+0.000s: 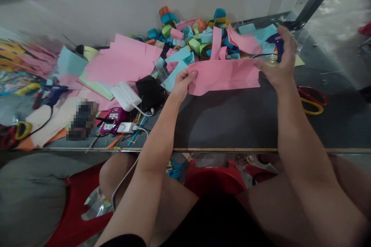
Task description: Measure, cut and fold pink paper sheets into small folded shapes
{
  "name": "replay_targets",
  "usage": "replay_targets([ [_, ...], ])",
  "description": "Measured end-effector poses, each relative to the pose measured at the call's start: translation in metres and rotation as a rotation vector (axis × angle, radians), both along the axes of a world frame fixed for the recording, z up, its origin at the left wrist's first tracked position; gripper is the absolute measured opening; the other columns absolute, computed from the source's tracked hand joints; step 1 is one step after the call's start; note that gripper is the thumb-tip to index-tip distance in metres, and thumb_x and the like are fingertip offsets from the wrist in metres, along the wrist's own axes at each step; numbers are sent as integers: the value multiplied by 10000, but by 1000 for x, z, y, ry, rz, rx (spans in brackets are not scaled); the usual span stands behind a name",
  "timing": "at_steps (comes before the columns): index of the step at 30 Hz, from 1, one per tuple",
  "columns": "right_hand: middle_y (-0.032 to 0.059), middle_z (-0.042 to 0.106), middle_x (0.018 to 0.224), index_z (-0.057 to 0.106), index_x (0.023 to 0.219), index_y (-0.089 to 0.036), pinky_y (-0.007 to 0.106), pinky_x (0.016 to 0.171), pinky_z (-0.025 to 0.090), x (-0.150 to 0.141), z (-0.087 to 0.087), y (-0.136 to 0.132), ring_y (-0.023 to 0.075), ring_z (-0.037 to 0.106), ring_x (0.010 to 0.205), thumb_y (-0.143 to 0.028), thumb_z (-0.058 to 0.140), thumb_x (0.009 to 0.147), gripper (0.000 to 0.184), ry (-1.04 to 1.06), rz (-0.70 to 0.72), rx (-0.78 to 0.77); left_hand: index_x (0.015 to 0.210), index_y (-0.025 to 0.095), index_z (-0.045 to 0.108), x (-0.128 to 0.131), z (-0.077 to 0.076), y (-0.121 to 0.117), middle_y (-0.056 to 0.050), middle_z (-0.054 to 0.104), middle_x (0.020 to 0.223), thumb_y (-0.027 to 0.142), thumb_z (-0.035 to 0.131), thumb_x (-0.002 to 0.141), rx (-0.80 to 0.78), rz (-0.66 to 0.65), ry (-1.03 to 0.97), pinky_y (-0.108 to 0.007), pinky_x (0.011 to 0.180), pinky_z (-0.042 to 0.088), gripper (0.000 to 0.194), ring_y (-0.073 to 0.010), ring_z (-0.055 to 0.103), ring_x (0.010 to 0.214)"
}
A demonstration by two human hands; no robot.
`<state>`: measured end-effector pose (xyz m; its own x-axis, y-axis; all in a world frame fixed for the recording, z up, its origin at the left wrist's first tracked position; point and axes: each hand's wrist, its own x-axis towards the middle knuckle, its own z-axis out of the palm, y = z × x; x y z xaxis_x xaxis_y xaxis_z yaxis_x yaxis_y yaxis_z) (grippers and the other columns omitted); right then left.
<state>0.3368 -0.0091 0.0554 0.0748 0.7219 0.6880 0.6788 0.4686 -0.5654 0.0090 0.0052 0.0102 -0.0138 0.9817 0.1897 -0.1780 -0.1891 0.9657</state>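
Note:
A long pink paper strip (224, 76) lies across the dark tabletop (232, 119) in front of me. My left hand (182, 83) pinches its left end between thumb and fingers. My right hand (279, 61) is at the strip's right end and is wrapped around a blue glue gun (276, 44), whose black cord trails left over the paper. Behind the strip sits a heap of folded paper pieces (197, 32) in pink, blue, green and orange.
Red and yellow scissors (311, 100) lie to the right. At left are large pink sheets (121, 60), a white box (126, 95), a black pouch (149, 92), cables, a purple device (114, 117) and another glue gun (53, 92). A wall stands close behind.

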Motion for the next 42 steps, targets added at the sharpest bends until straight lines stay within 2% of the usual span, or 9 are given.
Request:
replay_targets([
  [5, -8, 634, 1507, 649, 1316, -466, 671, 1271, 197, -25, -2, -8, 401, 440, 1494, -618, 801, 800, 559, -178, 182, -159, 714, 207, 722, 2, 16, -16, -3, 674, 740, 449, 904, 732, 32, 25, 69, -335, 806, 601, 304, -222, 725, 916],
  [10, 88, 664, 1456, 625, 1375, -368, 673, 1208, 320, -35, -21, 3, 391, 520, 1436, -724, 639, 882, 609, -174, 91, -161, 627, 209, 738, -3, 27, -25, -7, 675, 710, 280, 879, 724, -5, -38, 98, -336, 770, 593, 185, -215, 713, 872],
  [15, 63, 544, 1592, 606, 1407, -405, 657, 1176, 384, -38, -17, -1, 383, 431, 1515, -652, 635, 910, 556, -197, 81, -98, 642, 239, 791, -7, 36, -29, -40, 759, 829, 284, 918, 633, 13, -381, 161, -381, 880, 599, 135, -239, 742, 944],
  [22, -3, 574, 1528, 775, 886, -365, 609, 1073, 508, -42, -20, -3, 345, 502, 1437, -446, 575, 975, 233, -56, 65, 100, 890, 233, 861, 20, 49, -41, -134, 811, 1068, 306, 1039, 445, 25, -940, 382, -437, 1083, 548, 485, -334, 741, 1150],
  [24, 19, 520, 1563, 775, 890, -340, 597, 1063, 531, -46, -20, -3, 333, 480, 1468, -473, 567, 981, 263, -6, 82, 97, 950, 236, 840, 28, 39, -39, -136, 790, 1175, 412, 1022, 520, 43, -821, 303, -437, 1111, 531, 499, -335, 691, 1265],
  [29, 34, 556, 1506, 752, 927, -344, 557, 1059, 561, -60, -18, -9, 314, 586, 1365, -669, 641, 924, 343, 156, 197, -113, 1180, 253, 700, 32, 4, -19, -97, 677, 1415, 527, 972, 628, 7, -81, 30, -439, 1166, 480, 674, -334, 495, 1494],
  [36, 57, 678, 1380, 719, 1132, -375, 574, 1017, 582, -65, -37, 6, 323, 619, 1344, -823, 578, 856, 545, 379, 353, -264, 935, 178, 679, 30, -1, -18, -102, 775, 1004, 516, 933, 675, -179, -219, -10, -444, 964, 608, 496, -303, 738, 1059],
  [39, 73, 777, 995, 724, 1058, -299, 499, 730, 647, -62, -43, 12, 293, 759, 921, -857, 448, 886, 646, 551, 361, -548, 825, 188, 658, 29, 0, -19, -51, 737, 844, 442, 922, 695, -127, -155, 61, -377, 858, 622, 389, -244, 734, 927],
  [42, 10, 659, 633, 726, 812, -250, 353, 483, 549, -60, -38, 5, 176, 591, 528, -787, 687, 800, 539, 506, 385, -675, 732, 183, 647, 26, 0, -17, -15, 685, 722, 386, 917, 684, -121, -133, 133, -320, 743, 605, 342, -195, 704, 791],
])
